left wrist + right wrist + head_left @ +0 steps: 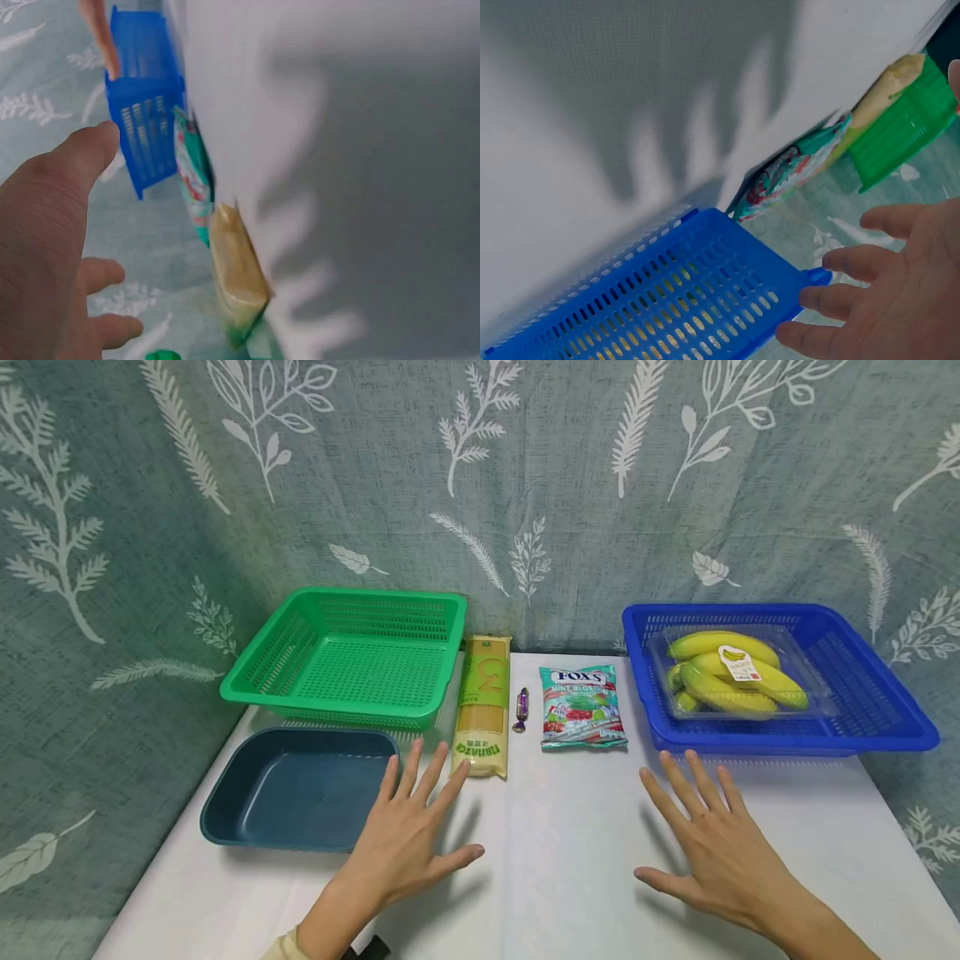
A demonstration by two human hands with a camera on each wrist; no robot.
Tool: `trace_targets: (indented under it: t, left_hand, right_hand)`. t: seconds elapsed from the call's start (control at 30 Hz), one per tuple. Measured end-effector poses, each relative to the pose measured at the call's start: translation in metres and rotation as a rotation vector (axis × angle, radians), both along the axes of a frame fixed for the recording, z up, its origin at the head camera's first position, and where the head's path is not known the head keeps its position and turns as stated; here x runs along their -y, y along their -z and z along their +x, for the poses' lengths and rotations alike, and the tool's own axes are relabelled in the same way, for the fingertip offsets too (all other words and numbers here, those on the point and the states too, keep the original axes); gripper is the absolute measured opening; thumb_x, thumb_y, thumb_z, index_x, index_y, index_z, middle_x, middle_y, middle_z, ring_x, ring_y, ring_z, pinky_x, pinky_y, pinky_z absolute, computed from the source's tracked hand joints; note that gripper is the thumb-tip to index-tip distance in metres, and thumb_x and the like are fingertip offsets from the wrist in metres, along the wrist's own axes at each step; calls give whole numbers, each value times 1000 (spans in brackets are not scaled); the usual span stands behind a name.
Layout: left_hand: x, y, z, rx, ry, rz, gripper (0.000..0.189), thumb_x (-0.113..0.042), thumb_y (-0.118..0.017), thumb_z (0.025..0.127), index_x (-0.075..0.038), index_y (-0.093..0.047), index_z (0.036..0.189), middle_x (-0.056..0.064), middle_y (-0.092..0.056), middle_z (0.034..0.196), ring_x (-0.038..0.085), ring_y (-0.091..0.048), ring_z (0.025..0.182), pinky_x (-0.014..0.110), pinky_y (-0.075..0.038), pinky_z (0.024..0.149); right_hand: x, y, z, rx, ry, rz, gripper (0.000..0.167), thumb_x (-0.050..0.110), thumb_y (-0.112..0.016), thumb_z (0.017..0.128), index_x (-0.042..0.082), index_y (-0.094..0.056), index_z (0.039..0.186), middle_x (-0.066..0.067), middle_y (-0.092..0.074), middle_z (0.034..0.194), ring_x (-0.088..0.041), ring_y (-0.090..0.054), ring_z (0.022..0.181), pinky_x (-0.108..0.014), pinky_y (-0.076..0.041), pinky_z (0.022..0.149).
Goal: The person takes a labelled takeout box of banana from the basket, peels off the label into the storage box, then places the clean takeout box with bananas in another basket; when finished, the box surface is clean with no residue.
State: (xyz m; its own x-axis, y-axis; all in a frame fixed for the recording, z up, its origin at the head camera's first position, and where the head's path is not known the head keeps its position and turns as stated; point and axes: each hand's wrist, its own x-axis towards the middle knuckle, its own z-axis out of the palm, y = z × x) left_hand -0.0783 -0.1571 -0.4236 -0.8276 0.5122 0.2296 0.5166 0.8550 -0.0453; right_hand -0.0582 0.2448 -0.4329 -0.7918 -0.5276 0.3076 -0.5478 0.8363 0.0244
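Both hands hover over the white table with fingers spread, holding nothing. My left hand [408, 831] is in front of the pasta packet [482, 706] and overlaps the right end of the dark blue tub [300, 789] in the head view. My right hand [712, 847] hangs in front of the blue basket [750, 742], which holds a clear box of bananas [723, 672]. Between the hands, farther back, lie a teal FOX'S candy bag [583, 708] and a small purple wrapped candy [521, 710]. The right wrist view shows the right fingers [859, 262] near the basket's side.
A green basket [345, 710] with nothing in it stands at the back left, behind the tub. A patterned grey-green curtain [375, 477] hangs behind the white table [570, 860] and along its sides. A black object [373, 948] shows beneath the left wrist.
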Motion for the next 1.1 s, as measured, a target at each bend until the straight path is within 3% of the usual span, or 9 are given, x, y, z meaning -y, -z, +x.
trace_targets:
  t: [0.27, 0.47, 0.7, 0.8, 0.93, 1.1]
  left_hand:
    - [-14, -3, -1, 28, 19, 97, 90, -71, -52, 91, -16, -29, 159, 14, -16, 164, 40, -5, 150, 62, -16, 115]
    - [-31, -7, -3, 59, 60, 169, 87, -64, -54, 94, -15, -26, 160, 14, -20, 164, 37, -5, 150, 60, -18, 115]
    - [-55, -19, -9, 130, 125, 338, 85, -54, -60, 95, -21, -19, 161, 6, -22, 164, 27, -7, 151, 53, -21, 117]
    - [-65, -23, -12, 154, 150, 401, 83, -52, -61, 95, -23, -19, 161, 4, -22, 164, 27, -13, 151, 53, -27, 115]
    - [-76, -21, -18, 163, 165, 514, 81, -46, -65, 95, -21, -24, 160, 4, -26, 162, 24, -26, 148, 54, -38, 107]
    - [-92, -18, -27, 217, 163, 694, 71, -37, -68, 94, -17, -36, 155, 3, -38, 155, 16, -37, 141, 47, -41, 107]
  right_hand:
    - [-1, -5, 1, 39, 20, -41, 108, 73, -66, 79, 11, -26, 159, -23, -23, 161, -47, -20, 145, -52, 3, 119]
    - [-5, -14, 0, 57, 35, -71, 110, 70, -69, 79, 11, -22, 160, -25, -24, 160, -48, -19, 146, -56, -3, 118]
    - [-14, -29, -3, 37, 50, -121, 111, 65, -74, 78, 9, -24, 159, -23, -22, 161, -44, -18, 147, -61, -10, 117]
    - [-19, -36, -7, 23, 54, -135, 111, 64, -75, 77, 8, -25, 159, -23, -21, 162, -44, -17, 147, -62, -11, 116]
    - [-28, -45, -11, 22, 71, -159, 112, 61, -78, 76, 9, -23, 159, -23, -21, 161, -45, -16, 147, -63, -10, 116]
    - [-40, -56, -15, 27, 117, -194, 114, 56, -81, 76, 10, -19, 160, -24, -17, 162, -42, -9, 149, -64, -9, 115]
